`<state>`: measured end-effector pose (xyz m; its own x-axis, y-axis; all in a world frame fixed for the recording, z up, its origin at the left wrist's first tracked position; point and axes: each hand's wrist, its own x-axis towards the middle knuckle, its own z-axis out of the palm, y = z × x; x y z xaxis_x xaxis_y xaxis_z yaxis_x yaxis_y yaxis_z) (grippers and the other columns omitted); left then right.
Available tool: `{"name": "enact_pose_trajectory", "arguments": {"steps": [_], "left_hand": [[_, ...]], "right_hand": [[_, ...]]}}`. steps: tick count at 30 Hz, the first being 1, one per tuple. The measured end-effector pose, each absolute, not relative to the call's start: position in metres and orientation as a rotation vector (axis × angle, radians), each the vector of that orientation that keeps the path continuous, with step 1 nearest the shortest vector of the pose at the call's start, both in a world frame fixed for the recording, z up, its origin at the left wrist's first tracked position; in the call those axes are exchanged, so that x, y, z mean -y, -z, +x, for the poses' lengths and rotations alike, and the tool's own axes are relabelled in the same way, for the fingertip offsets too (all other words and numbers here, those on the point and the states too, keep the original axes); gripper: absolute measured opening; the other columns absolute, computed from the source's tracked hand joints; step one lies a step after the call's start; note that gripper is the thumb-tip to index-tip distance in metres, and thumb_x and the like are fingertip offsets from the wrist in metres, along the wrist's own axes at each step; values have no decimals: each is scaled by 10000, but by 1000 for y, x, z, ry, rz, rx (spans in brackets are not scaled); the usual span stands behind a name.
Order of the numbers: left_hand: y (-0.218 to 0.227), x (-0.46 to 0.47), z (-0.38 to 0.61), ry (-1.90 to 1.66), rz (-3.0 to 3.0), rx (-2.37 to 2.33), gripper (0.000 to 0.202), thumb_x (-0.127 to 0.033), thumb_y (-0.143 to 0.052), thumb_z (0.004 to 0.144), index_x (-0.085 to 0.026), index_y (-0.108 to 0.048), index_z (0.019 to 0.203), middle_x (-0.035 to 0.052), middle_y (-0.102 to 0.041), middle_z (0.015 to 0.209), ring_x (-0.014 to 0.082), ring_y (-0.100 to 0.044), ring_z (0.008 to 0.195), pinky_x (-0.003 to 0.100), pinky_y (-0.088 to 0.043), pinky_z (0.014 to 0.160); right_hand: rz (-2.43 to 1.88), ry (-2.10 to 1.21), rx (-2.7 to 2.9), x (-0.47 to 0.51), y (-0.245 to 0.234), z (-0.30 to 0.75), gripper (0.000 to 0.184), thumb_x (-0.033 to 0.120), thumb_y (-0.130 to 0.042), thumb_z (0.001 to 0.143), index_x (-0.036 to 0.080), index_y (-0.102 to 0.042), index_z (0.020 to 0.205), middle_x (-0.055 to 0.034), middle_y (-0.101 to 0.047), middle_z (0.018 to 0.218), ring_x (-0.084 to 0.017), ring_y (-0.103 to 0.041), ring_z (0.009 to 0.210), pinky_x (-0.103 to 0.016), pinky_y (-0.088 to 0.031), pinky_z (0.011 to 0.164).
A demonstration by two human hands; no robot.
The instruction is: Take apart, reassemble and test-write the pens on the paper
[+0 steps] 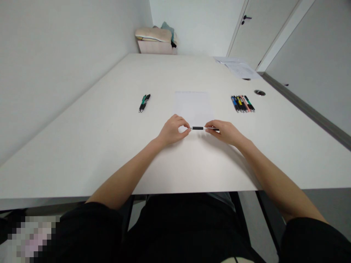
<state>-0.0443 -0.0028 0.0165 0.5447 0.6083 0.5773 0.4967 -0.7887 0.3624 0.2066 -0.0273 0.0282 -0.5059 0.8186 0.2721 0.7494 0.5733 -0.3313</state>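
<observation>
One wall flanks the white table under the pen.

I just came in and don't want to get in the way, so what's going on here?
A person at a white table is holding a black-and-white pen sideways in both hands. The left hand pinches it at one end, and the right hand has its grip toward the other end. Just beyond the pen lies a sheet of paper, with two pens off to the left and a row of pens to the right.
</observation>
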Motion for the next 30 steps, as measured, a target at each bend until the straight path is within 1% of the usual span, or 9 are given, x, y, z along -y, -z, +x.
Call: {"name": "enact_pose_trajectory", "arguments": {"steps": [4,7,11,16,18,21,24,27,30], "left_hand": [[-28,-8,-61,-1163,2552,-1080,206,-371,-546,824,-186,-627,783,32,-664,772,158,-565,768,315,-431,787],[-35,-22,-83,-1172,2472,-1274,207,-334,-513,809,-178,-625,733,30,-646,716,143,-547,684,289,-425,713],[-38,-32,-104,-904,2428,-1382,188,-288,-511,752,-164,-634,685,21,-623,650,127,-511,587,263,-388,618],[-35,-30,-105,-529,2406,-1309,194,-348,-582,703,-183,-681,726,0,-615,616,119,-517,554,234,-355,558],[-34,-29,-104,-459,2397,-1289,206,-370,-619,675,-194,-694,750,-5,-617,616,119,-524,548,228,-355,547],[-33,-29,-104,-413,2403,-1265,221,-381,-629,668,-205,-702,782,-6,-627,625,124,-540,560,223,-367,554],[-31,-29,-105,-360,2411,-1275,217,-386,-628,667,-208,-699,770,-3,-640,646,128,-551,576,221,-373,554],[-30,-30,-106,-340,2407,-1278,171,-346,-629,652,-210,-696,732,-7,-639,639,124,-548,572,217,-371,547],[-30,-29,-104,-423,2371,-1279,126,-299,-624,644,-202,-690,690,-7,-629,612,117,-535,561,223,-374,554]], "right_hand": [[-1297,-230,2400,26,-29,210,196,329,-492,876,214,-609,982,-44,-690,927,-170,-658,805,-285,-490,705],[-1319,-231,2378,24,-29,213,198,329,-491,873,216,-611,983,-45,-691,934,-175,-660,816,-288,-492,706],[-1331,-197,2352,22,-27,216,206,338,-486,873,221,-610,989,-48,-691,941,-179,-661,817,-292,-493,702],[-1380,-153,2326,19,-24,220,202,331,-495,869,223,-611,995,-45,-696,940,-179,-662,819,-288,-488,699],[-1398,-142,2319,17,-23,221,200,325,-498,866,221,-612,994,-45,-699,931,-180,-663,819,-289,-486,700],[-1403,-138,2312,16,-22,223,204,328,-498,868,217,-608,999,-47,-698,935,-178,-663,821,-285,-484,695],[-1412,-142,2298,16,-22,224,199,331,-505,865,216,-606,992,-41,-697,930,-175,-665,821,-276,-483,682],[-1411,-136,2292,15,-21,224,192,331,-510,861,220,-607,985,-39,-698,927,-176,-666,817,-275,-484,672],[-1401,-127,2288,15,-21,224,195,336,-507,863,225,-608,988,-40,-699,930,-179,-667,816,-282,-487,679]]}}
